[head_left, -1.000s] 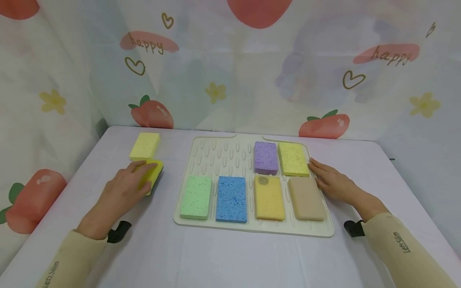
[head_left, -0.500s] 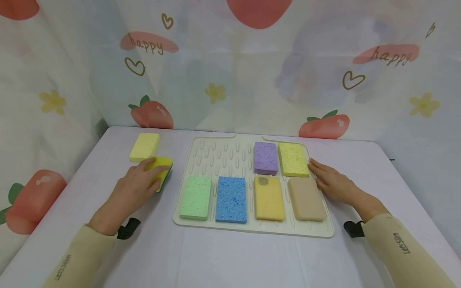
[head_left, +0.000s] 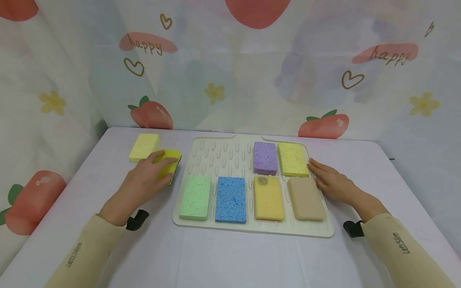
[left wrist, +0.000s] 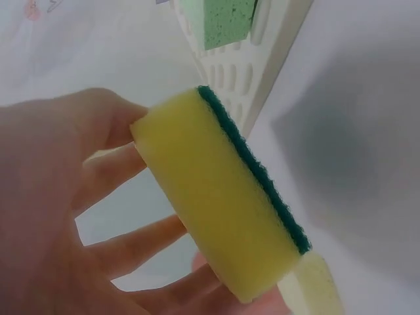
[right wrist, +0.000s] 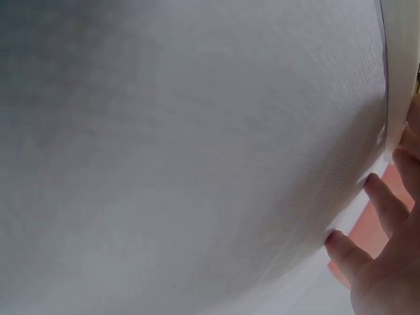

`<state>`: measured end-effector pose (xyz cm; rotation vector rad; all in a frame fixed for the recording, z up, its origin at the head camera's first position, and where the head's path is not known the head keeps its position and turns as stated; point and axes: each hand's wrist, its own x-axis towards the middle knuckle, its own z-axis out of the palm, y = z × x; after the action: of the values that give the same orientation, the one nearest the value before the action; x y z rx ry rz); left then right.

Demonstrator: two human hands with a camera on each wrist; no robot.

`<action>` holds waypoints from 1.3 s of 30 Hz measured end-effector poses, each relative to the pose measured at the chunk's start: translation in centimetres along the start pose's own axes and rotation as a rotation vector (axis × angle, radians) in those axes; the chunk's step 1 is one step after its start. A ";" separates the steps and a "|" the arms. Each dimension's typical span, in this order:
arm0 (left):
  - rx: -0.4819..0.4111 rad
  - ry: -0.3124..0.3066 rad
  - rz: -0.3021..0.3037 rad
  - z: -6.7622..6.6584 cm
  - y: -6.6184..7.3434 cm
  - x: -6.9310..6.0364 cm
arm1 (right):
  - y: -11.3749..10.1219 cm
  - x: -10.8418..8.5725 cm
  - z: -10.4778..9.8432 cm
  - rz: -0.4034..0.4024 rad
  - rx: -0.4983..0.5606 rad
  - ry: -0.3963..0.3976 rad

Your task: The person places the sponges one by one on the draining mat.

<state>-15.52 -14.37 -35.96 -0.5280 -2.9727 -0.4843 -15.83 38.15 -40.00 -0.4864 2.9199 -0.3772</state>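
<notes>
In the left wrist view, my left hand (left wrist: 92, 190) grips a yellow sponge with a dark green scouring layer (left wrist: 210, 190) by its edges, held up off the table. In the head view this scrub sponge (head_left: 170, 164) is partly covered by my left hand (head_left: 144, 180), just left of the cream ridged mat (head_left: 201, 160). My right hand (head_left: 335, 182) touches the mat's right edge, its fingers fairly straight and holding nothing. On the mat lie a purple sponge (head_left: 265, 158), a speckled yellow one (head_left: 293, 159), a green one (head_left: 195, 198), a blue one (head_left: 231, 200), an orange-yellow one (head_left: 269, 199) and a beige one (head_left: 307, 199).
A pale yellow sponge (head_left: 144, 147) lies on the white table (head_left: 230, 260), behind the left hand. A printed cloth (head_left: 234, 80) hangs behind the table and down its left side. The mat's upper left part shows bare ridges.
My left hand has carried the scrub sponge to the right and away from me, from near the pale yellow sponge to beside the mat. My right hand has stayed in place.
</notes>
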 end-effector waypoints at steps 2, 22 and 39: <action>-0.015 -0.009 -0.007 0.0 0.1 0.2 | -0.1 0.0 0.0 0.001 -0.003 -0.001; -0.040 -0.089 -0.025 0.1 2.7 2.8 | 0.0 0.1 0.1 -0.012 -0.010 0.009; -0.025 -0.149 -0.002 0.3 6.0 5.4 | 0.1 0.1 0.1 -0.008 -0.001 0.005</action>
<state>-18.53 -7.16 -33.76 -0.5884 -3.1120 -0.5046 -15.96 38.13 -40.15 -0.4980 2.9242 -0.3785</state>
